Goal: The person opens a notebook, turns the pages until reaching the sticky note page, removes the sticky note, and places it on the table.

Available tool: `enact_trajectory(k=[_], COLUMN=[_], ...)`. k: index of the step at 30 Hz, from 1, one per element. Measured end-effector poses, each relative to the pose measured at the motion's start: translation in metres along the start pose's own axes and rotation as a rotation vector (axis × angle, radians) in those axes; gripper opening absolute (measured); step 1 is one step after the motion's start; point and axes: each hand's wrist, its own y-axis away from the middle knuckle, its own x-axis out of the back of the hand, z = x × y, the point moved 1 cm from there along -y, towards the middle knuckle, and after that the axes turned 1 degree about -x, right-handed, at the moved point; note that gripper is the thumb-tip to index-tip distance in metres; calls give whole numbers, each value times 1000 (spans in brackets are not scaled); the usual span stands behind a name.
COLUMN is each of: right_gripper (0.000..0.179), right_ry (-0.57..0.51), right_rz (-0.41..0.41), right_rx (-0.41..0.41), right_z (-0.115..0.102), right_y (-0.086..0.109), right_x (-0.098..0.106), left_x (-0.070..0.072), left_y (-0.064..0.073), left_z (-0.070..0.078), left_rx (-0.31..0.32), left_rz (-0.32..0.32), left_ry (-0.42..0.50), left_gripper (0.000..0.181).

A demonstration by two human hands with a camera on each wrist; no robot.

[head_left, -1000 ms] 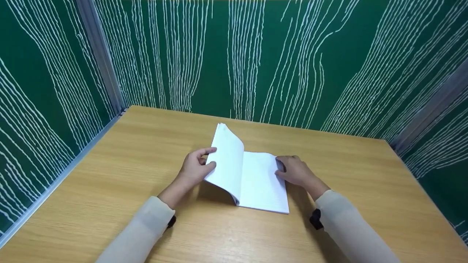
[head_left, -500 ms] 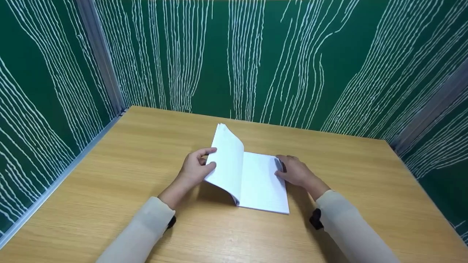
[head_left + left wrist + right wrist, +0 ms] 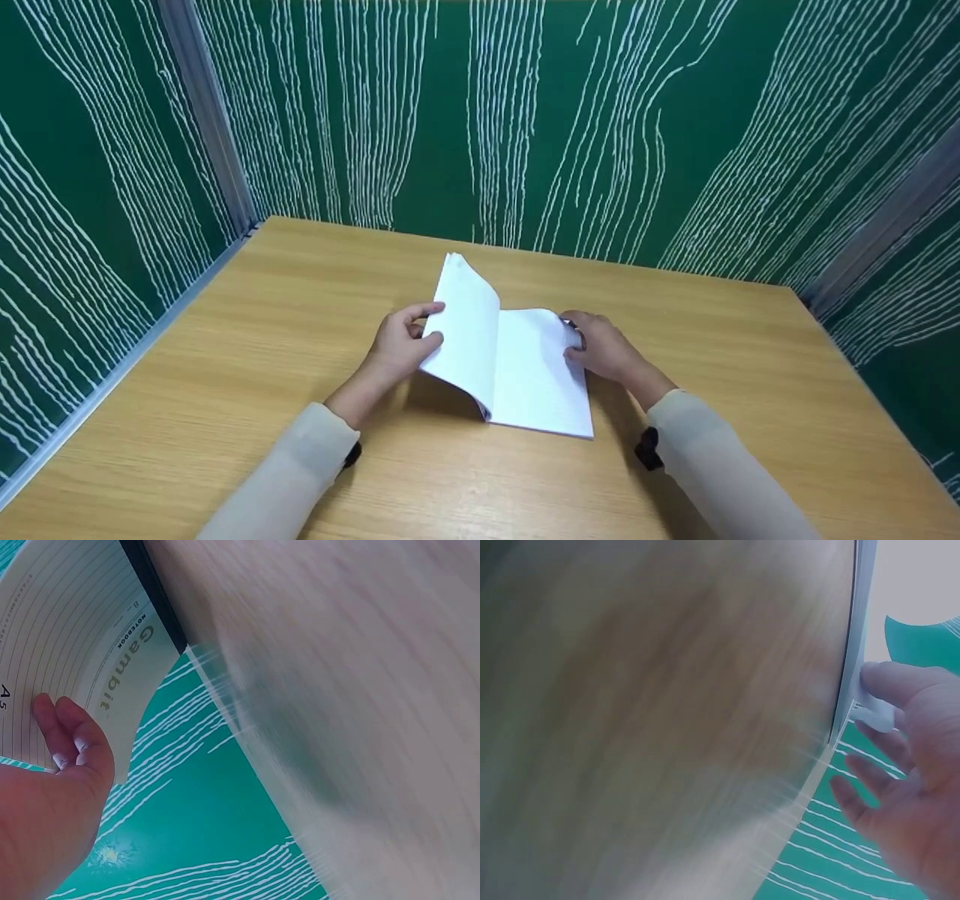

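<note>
A white-paged notebook (image 3: 536,375) lies open on the wooden table, its right half flat. The left half, cover and a stack of pages, stands raised and bowed. My left hand (image 3: 401,343) grips this raised part by its outer edge, thumb on the page side. In the left wrist view the underside of the notebook (image 3: 82,652) is lined, with "Gambit" and "A5" printed on it. At the far right corner, my right hand (image 3: 609,351) pinches a page edge between thumb and forefinger, and the sheet bends up there. Its other fingers (image 3: 855,802) are spread loosely.
The wooden table (image 3: 225,360) reaches out on every side of the notebook. Behind it stands a green wall (image 3: 442,150) with white wavy lines, and a grey post (image 3: 214,120) rises at the back left corner.
The right page's far edge lay flat half a second ago and now curls up at my right hand, whose forefinger has lifted slightly. My left hand and the raised pages have stayed put.
</note>
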Motion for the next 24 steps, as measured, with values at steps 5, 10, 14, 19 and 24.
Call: enact_trajectory(k=[5, 10, 14, 19, 24], right_gripper=[54, 59, 65, 66, 54], right_ry=[-133, -183, -252, -314, -323], right_rz=[39, 126, 151, 146, 198], right_rx=[-2, -9, -65, -115, -93], right_z=[2, 4, 5, 3, -3], right_y=[-1, -1, -1, -2, 0], right_x=[1, 2, 3, 4, 6], left_x=[-2, -3, -3, -4, -2], left_y=[-5, -4, -5, -6, -4], left_z=[-12, -13, -13, -13, -11], left_rx=[-20, -34, -20, -12, -3], left_rz=[15, 34, 33, 25, 19], left_ry=[-7, -12, -17, -6, -13], left_gripper=[39, 38, 37, 38, 38])
